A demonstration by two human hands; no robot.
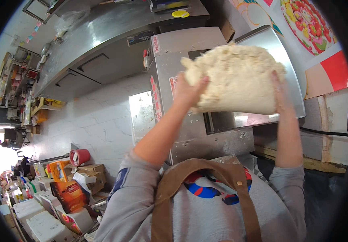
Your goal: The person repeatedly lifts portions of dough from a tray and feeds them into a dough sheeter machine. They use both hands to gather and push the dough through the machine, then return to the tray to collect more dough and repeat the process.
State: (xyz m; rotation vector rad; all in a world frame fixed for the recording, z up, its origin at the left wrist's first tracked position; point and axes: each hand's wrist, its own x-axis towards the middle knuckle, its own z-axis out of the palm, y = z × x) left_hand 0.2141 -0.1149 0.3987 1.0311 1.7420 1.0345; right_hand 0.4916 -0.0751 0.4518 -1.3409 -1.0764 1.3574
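Observation:
A large, rough-surfaced slab of pale dough is held up between both of my hands. My left hand grips its left end, thumb over the near face. At the right end, my right hand presses against the side and is slightly blurred. Beneath the dough stands a stainless steel dough-rolling machine, dusted with flour and bits of dough. Its sloping metal tray shows to the right of the dough. Part of the machine's dark feed opening shows below the dough; the rest is hidden.
A long steel worktop with cabinet doors runs along the far side. On the floor at left are a red bucket, cardboard boxes and several white foam boxes. A black cable runs along the right wall.

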